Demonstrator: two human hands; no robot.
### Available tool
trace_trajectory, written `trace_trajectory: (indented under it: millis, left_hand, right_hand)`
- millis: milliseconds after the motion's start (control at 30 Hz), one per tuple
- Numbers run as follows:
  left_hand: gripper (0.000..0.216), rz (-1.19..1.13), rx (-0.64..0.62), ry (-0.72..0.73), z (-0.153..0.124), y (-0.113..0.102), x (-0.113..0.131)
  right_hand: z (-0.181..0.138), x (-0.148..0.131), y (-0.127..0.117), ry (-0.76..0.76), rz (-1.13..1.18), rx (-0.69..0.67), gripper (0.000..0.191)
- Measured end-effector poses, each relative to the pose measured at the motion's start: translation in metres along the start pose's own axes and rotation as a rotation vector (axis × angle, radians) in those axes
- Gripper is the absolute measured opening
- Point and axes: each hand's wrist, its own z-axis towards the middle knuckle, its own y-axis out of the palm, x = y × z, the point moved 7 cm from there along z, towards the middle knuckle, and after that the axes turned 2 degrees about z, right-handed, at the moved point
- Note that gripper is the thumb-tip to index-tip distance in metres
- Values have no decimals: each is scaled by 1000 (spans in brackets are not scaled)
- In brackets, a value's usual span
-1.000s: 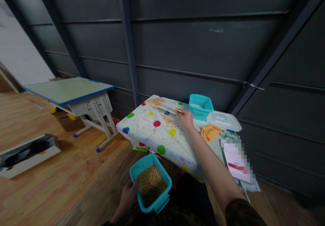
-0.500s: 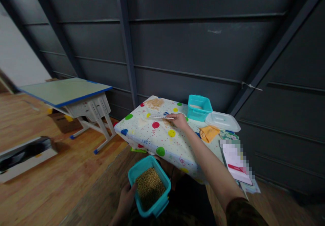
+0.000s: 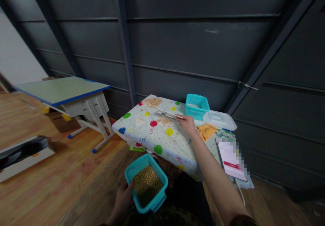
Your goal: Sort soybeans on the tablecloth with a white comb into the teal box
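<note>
My left hand (image 3: 124,196) grips the left rim of a turquoise plastic box (image 3: 162,185), held below the table's front edge. Small round tan beans (image 3: 147,182) lie in it. Over the table, my right hand (image 3: 186,122) pinches one end of a thin, flat, white card-like piece (image 3: 167,114) with marks along it; its exact kind is unclear. Beneath and just in front of it lies a small scatter of tan grains (image 3: 164,121). A larger scattered patch of tan grains (image 3: 152,102) is at the table's back left corner.
A balloon-print cloth (image 3: 142,141) covers the table. Along its right side are another turquoise box (image 3: 196,112) with pale contents, a clear lid (image 3: 220,119), an orange cloth (image 3: 207,131) and a tablet-like screen (image 3: 231,158). A desk (image 3: 63,90) stands left; a dark panelled wall (image 3: 190,46) rises behind.
My right hand has moved slightly right and lifted the flat white piece, which now tilts up at its left end, showing more of the grains beneath. The left hand still holds the box.
</note>
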Motion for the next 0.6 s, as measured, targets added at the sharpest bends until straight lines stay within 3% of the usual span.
trace_trajectory:
  millis: [133, 233, 433, 600]
  left_hand:
    - [6, -66, 12, -1, -7, -5, 4]
    - [8, -126, 19, 40, -12, -10, 16]
    - [7, -159, 84, -11, -21, -22, 40]
    - [11, -167, 44, -7, -32, -13, 68]
  right_hand:
    - [2, 7, -6, 20, -80, 128, 29]
    - [0, 9, -2, 1, -170, 96, 32]
    - [-6, -1, 13, -47, -232, -22, 29]
    - [-11, -9, 11, -71, -163, 22, 26]
